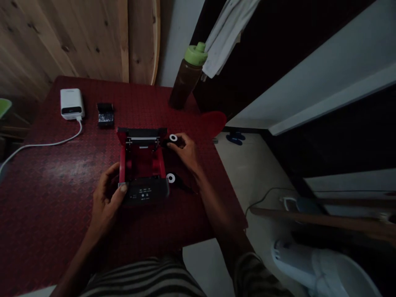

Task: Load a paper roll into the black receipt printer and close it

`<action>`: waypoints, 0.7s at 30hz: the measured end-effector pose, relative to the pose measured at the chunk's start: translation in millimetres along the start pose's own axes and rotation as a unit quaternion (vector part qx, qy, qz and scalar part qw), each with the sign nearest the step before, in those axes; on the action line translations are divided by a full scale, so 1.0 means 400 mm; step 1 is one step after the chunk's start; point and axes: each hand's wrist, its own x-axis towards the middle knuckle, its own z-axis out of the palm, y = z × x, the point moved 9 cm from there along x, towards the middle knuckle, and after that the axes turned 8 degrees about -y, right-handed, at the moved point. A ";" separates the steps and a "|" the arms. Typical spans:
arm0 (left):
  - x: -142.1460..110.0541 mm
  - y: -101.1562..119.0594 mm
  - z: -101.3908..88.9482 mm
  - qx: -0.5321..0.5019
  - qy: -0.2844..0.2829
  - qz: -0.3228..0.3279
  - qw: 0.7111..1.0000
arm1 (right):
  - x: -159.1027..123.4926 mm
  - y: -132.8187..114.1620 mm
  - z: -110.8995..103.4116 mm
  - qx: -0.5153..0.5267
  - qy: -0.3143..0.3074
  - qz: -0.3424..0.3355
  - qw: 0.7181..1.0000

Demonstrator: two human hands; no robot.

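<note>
A small red and black box-like device (pixel 143 190) stands on the table with its lid raised, showing a red hollow inside and a metal strip under the lid. My left hand (pixel 107 198) grips its left front corner, thumb on the black panel with small white markings. At the device's right rear, my right hand (pixel 187 152) pinches a dark spool-like piece with a white ring end (pixel 173 137); its far part is hard to make out. A similar white ring piece (pixel 170 178) lies beside the device's right front corner, with dark material trailing from it.
A white power bank (pixel 71 103) with a white cable (pixel 52 144) lies at the back left of the red table (pixel 62 198). Near it sits a small black object (pixel 105 114). A bottle with a green lid (pixel 187 76) stands at the back edge, near a red rounded object (pixel 214 123).
</note>
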 end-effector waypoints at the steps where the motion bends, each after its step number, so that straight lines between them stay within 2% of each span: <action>1: 0.001 0.001 0.000 0.004 0.000 0.001 1.000 | -0.004 0.003 0.011 -0.003 -0.009 0.001 1.000; 6: 0.007 0.004 -0.002 0.013 -0.001 0.002 1.000 | -0.012 0.015 0.026 -0.019 -0.028 0.004 0.999; 10: 0.007 0.002 -0.005 0.018 0.002 0.010 1.000 | -0.033 0.033 0.000 -0.029 -0.030 0.016 0.999; 13: 0.005 -0.005 -0.006 0.005 0.004 0.014 1.000 | -0.102 0.035 -0.041 -0.046 -0.022 0.024 0.998; 15: 0.003 -0.012 -0.008 -0.001 0.007 0.009 1.000 | -0.168 0.023 -0.056 -0.054 -0.038 0.023 0.998; 18: 0.001 -0.018 -0.009 0.003 0.010 0.001 1.000 | -0.262 -0.004 -0.043 -0.049 -0.082 0.017 0.995; 21: 0.001 -0.014 -0.011 0.008 0.012 0.002 1.000 | -0.310 -0.025 0.001 -0.022 -0.108 0.006 0.994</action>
